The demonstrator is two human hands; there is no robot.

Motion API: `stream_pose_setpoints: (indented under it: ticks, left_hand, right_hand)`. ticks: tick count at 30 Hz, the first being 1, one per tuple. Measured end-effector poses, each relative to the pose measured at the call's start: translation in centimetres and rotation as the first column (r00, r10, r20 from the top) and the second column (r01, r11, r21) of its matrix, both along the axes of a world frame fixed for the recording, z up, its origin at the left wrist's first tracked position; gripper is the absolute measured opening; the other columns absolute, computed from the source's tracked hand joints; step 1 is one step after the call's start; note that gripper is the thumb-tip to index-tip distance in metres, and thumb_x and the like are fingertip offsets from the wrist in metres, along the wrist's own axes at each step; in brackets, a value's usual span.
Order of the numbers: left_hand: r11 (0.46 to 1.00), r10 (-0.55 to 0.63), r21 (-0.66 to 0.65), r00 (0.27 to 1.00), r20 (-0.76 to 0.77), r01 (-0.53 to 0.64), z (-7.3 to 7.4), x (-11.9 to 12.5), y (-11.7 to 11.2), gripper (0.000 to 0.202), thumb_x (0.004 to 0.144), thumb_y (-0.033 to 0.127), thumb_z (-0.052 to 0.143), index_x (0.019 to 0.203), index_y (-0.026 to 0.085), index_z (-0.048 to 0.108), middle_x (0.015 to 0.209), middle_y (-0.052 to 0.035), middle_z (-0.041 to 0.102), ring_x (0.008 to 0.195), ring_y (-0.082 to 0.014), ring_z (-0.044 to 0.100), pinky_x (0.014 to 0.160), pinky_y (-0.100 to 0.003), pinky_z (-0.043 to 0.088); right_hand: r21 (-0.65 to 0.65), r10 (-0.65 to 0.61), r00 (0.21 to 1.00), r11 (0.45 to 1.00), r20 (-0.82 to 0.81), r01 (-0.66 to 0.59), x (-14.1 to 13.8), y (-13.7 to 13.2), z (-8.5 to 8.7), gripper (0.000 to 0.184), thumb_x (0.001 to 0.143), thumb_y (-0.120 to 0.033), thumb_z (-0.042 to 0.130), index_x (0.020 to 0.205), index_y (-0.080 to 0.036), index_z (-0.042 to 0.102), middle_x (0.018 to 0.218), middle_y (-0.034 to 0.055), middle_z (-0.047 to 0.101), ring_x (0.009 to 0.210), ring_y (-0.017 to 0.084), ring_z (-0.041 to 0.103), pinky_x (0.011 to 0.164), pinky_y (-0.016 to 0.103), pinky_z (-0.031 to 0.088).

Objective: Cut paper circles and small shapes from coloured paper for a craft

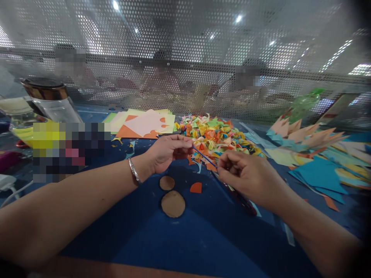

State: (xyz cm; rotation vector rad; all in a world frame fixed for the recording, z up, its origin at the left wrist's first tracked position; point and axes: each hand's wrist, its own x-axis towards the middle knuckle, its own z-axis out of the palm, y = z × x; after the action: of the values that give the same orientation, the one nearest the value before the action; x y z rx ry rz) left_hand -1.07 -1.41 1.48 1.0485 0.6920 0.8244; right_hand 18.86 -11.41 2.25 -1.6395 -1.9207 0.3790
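My left hand, with a silver bracelet at the wrist, pinches one end of a thin blue strip. The strip slants down to the fingertips of my right hand, which is closed around its other end. Under and beside my right hand lies a dark, slender tool; its kind is hard to make out. Below the hands, a small brown disc and a larger brown disc lie flat on the blue table. An orange paper piece rests to their right.
Behind my hands is a heap of colourful folded paper pieces. Paper sheets lie back left. Pointed paper shapes and blue sheets are at right. Bottles stand left. Other people are visible beyond a perforated metal screen.
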Motion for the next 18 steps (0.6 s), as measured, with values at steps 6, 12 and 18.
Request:
stream_pose_setpoints:
  ticks: [6, 12, 18]
  left_hand:
    - [1.0, -0.012, -0.011, 1.0, -0.008, 0.012, 0.03, 0.0, 0.0, 0.008, 0.075, 0.008, 0.069, 0.072, 0.012, 0.064, 0.072, -0.0021, 0.068, 0.067, -0.0112, 0.066, 0.073, -0.027, 0.049]
    - [0.999, -0.031, 0.038, 0.998, -0.06, 0.033, 0.11, -0.09, -0.01, 0.008, 0.072, 0.011, 0.073, 0.072, 0.013, 0.065, 0.071, -0.0019, 0.068, 0.066, -0.0099, 0.064, 0.07, -0.026, 0.049]
    - [0.943, -0.047, 0.308, 0.968, -0.245, 0.123, -0.35, -0.33, 0.34, 0.005, 0.07, 0.012, 0.072, 0.071, 0.013, 0.067, 0.066, -0.0012, 0.067, 0.063, -0.0084, 0.061, 0.066, -0.024, 0.049]
  right_hand:
    - [-0.034, 0.004, 1.0, 0.999, -0.012, -0.004, 0.21, 0.1, -0.19, 0.014, 0.077, -0.031, 0.056, 0.068, -0.022, 0.051, 0.048, -0.0062, 0.045, 0.043, 0.009, 0.042, 0.043, 0.024, 0.033]
    - [-0.046, 0.029, 1.0, 0.999, -0.004, -0.029, 0.08, 0.08, -0.02, 0.013, 0.077, -0.03, 0.056, 0.069, -0.022, 0.049, 0.05, -0.0062, 0.043, 0.045, 0.009, 0.04, 0.044, 0.025, 0.032]
    - [-0.079, 0.105, 0.994, 0.991, 0.001, -0.105, 0.24, 0.19, -0.19, 0.011, 0.077, -0.028, 0.055, 0.07, -0.022, 0.049, 0.052, -0.0062, 0.042, 0.047, 0.009, 0.039, 0.046, 0.024, 0.033]
